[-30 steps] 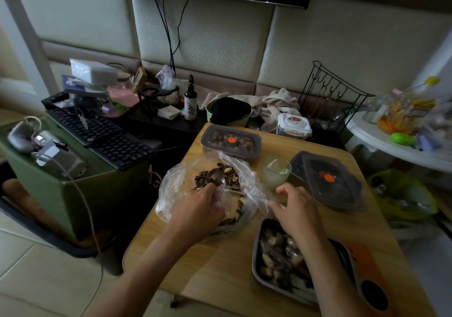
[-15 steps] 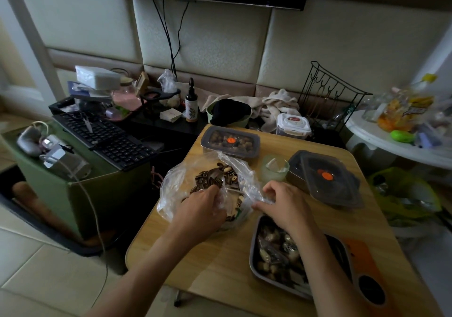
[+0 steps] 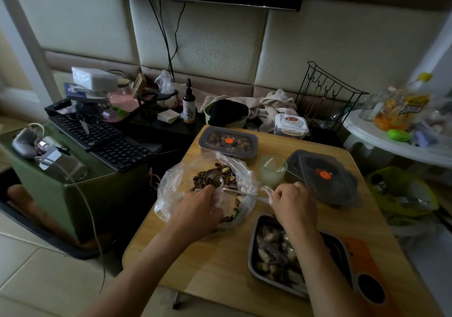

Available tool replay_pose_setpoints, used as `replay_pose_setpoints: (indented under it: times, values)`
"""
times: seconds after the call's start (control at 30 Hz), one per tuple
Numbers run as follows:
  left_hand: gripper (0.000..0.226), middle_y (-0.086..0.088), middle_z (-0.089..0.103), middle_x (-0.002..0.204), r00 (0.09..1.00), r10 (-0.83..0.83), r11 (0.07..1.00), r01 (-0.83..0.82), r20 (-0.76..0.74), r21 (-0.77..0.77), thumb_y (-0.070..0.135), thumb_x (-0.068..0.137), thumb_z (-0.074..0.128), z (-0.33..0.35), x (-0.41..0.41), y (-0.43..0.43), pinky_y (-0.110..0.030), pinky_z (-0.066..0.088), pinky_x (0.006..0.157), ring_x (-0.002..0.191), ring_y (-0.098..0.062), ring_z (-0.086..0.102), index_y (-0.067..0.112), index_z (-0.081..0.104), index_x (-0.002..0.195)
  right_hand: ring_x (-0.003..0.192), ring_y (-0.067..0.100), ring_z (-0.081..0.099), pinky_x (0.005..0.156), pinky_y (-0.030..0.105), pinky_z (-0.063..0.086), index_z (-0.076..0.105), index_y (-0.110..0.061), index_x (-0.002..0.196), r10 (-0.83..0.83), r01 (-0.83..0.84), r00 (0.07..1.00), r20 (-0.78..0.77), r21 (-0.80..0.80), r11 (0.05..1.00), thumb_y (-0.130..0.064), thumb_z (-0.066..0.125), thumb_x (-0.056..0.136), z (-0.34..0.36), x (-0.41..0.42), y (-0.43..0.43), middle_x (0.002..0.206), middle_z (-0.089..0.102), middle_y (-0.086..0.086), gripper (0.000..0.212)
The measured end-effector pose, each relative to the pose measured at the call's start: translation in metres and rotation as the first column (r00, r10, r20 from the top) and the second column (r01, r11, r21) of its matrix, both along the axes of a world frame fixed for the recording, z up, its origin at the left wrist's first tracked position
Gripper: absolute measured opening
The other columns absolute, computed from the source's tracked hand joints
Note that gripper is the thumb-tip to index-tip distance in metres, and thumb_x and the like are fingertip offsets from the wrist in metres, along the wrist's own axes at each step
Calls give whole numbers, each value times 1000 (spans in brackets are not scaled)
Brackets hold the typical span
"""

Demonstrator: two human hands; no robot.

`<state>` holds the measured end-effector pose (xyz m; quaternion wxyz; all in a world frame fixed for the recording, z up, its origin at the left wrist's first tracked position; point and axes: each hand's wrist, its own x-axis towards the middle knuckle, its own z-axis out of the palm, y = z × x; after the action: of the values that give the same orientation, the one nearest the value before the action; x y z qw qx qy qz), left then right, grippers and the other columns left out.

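Where the table [image 3: 220, 263] edge runs, centre-left: plastic bag [image 3: 171, 184] reaches it; bare wood at lower centre.
Left hand [image 3: 199, 209]: fingers curled, gripping bag plastic.
Right hand [image 3: 293, 203]: fingers together, pinching the bag's stretched rim.
Bag contents: striped seeds [image 3: 210, 178].
Tray [image 3: 252, 255], lower right: mixed brown pieces.

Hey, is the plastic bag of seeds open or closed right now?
Open: the plastic bag has its mouth spread, bare seeds showing; the left hand and right hand grip its edges.
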<state>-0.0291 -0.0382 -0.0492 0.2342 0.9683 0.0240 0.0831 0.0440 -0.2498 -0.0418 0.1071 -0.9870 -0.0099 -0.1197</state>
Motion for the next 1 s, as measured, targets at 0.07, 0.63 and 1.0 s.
replay_pose_setpoints:
  times: [0.07, 0.63, 1.0]
  values:
    - [15, 11, 53, 78, 1000, -4, 1000, 4, 0, 0, 28, 94, 57, 1, -2, 0, -20, 29, 55, 67, -3, 46, 27, 44, 86, 83, 18, 54, 64, 29, 43, 70, -14, 102, -2, 7, 999, -55, 89, 996, -30, 56, 104, -1, -1, -1, 103, 67, 5, 21]
    - [25, 9, 51, 75, 1000, 28, 999, -27, 8, -33, 29, 93, 60, -2, -8, 5, -23, 28, 53, 62, -4, 43, 27, 39, 79, 83, 16, 73, 73, 35, 61, 66, -22, 109, 6, -73, 997, 78, 904, 421, -33, 72, 96, 21, -15, -17, 102, 70, -1, 18]
    - [27, 11, 49, 73, 998, 60, 998, -61, -15, -29, 27, 92, 58, 0, -5, 3, -25, 28, 54, 62, -4, 42, 30, 36, 76, 74, 15, 72, 73, 37, 60, 68, -26, 108, 234, -136, 972, 27, 875, 464, -28, 54, 107, 6, -18, 17, 85, 72, 3, 14]
